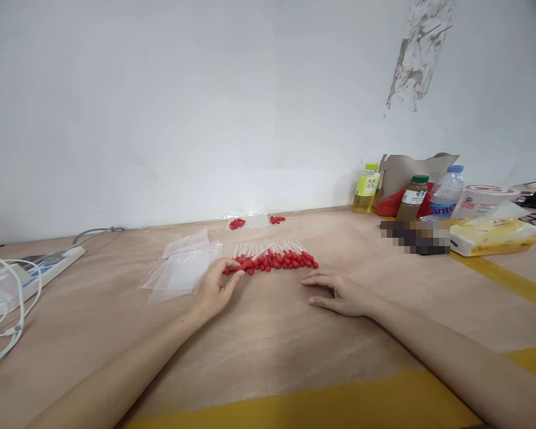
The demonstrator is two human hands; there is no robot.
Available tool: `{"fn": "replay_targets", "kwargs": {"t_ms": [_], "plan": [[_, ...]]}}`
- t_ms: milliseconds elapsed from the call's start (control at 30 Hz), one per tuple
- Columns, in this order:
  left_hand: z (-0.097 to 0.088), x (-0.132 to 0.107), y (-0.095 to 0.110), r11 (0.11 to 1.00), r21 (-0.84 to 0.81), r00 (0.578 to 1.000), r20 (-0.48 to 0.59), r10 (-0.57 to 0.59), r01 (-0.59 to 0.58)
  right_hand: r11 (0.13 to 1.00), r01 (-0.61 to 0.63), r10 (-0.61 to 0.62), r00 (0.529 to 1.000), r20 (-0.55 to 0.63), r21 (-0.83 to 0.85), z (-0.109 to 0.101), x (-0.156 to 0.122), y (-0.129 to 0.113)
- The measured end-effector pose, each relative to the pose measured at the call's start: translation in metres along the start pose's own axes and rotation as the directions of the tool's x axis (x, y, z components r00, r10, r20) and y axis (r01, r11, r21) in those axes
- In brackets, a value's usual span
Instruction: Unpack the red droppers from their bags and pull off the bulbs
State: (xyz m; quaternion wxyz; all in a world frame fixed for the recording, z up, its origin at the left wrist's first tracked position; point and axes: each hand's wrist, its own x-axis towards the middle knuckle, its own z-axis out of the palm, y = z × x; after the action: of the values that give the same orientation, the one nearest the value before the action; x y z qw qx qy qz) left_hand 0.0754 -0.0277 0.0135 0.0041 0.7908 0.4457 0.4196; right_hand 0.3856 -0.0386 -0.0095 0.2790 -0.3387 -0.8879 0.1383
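Observation:
A row of small droppers with red bulbs and clear stems (277,257) lies on the brown table (268,333). My left hand (217,286) rests at the row's left end, thumb and fingers pinched on the red bulb of one dropper. My right hand (339,293) lies flat on the table just below the row's right end, fingers stretched out, holding nothing. A pile of clear zip bags (183,265) lies to the left of my left hand.
Filled bags with red bulbs (250,221) lie by the wall. A power strip with white cables (27,274) sits at the left. Bottles (366,187), a paper bag (411,170) and a tissue pack (495,235) stand at the right. Yellow tape (295,408) marks the front.

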Motion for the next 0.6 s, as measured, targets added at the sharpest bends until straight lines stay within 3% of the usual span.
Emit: {"fn": "replay_targets", "kwargs": {"t_ms": [133, 200, 400, 600], "plan": [[-0.001, -0.019, 0.007, 0.994, -0.029, 0.981, 0.160, 0.107, -0.103, 0.998, -0.010, -0.011, 0.946, -0.323, -0.063, 0.004, 0.005, -0.008], [0.002, -0.022, 0.009, 0.990, -0.005, 0.974, 0.175, 0.142, -0.143, 0.993, 0.011, -0.055, 0.926, -0.375, -0.117, 0.005, 0.011, -0.015], [0.004, -0.020, 0.010, 0.976, -0.016, 0.956, 0.200, 0.214, -0.215, 0.948, 0.122, -0.183, 0.964, -0.191, -0.293, 0.023, 0.038, -0.034], [0.003, -0.021, 0.014, 0.978, -0.029, 0.955, 0.212, 0.209, -0.208, 0.930, 0.157, -0.217, 0.964, -0.151, -0.333, 0.046, 0.052, -0.038]]}}
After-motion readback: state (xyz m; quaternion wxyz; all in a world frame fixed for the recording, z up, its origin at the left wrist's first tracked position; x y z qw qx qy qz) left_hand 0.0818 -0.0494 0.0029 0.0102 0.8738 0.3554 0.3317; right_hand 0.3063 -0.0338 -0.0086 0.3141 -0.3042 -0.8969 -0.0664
